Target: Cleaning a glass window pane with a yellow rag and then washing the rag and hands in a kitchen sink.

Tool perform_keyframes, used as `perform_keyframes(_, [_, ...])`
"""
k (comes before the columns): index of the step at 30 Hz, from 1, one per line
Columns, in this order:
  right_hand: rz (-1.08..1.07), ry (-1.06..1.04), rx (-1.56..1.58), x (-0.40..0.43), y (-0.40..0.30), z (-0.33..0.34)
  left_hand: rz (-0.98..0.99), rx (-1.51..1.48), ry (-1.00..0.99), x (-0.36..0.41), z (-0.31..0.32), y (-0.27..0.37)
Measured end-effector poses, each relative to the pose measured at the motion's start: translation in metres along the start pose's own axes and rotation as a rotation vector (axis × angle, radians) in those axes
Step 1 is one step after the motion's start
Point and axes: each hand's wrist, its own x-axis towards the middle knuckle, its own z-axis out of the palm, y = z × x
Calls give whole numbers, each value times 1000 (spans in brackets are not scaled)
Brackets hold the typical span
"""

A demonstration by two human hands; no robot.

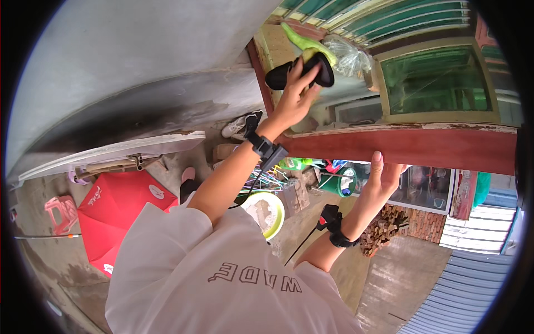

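My left hand [297, 92] reaches up and holds a dark item that looks like a black shoe [324, 72], with another black rounded part [277, 77] on its other side. Just behind it, a yellow-green strip [306, 42] and a crumpled clear plastic bag [348, 56] lie on the ledge by the window. Lower down, my right hand [381, 175] grips the lower edge of a red wooden beam [417, 144]. Its thumb rests against the front face, while the fingers curl underneath, partly hidden. Both wrists wear black straps with small devices.
A red umbrella [125, 208] and a pink plastic stool [61, 214] are at lower left. Below me stand a yellow-green basin [277, 217], colored hangers [267, 179] and a green bucket [325, 181]. White shoes [234, 126] lie near the wall. Stacked bricks [381, 229] sit at right.
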Motion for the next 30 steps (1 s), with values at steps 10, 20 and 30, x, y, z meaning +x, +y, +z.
perform_keyframes(10, [7, -42, 5, 13, 16, -8, 77, -19, 149, 80, -24, -45])
perform_keyframes(20, [-72, -41, 51, 5, 12, -3, -218, -80, -5, 20, -33, -47])
perform_keyframes(30, [-68, -56, 41, 8, 13, -4, -195, 177, -168, -56, -20, 11])
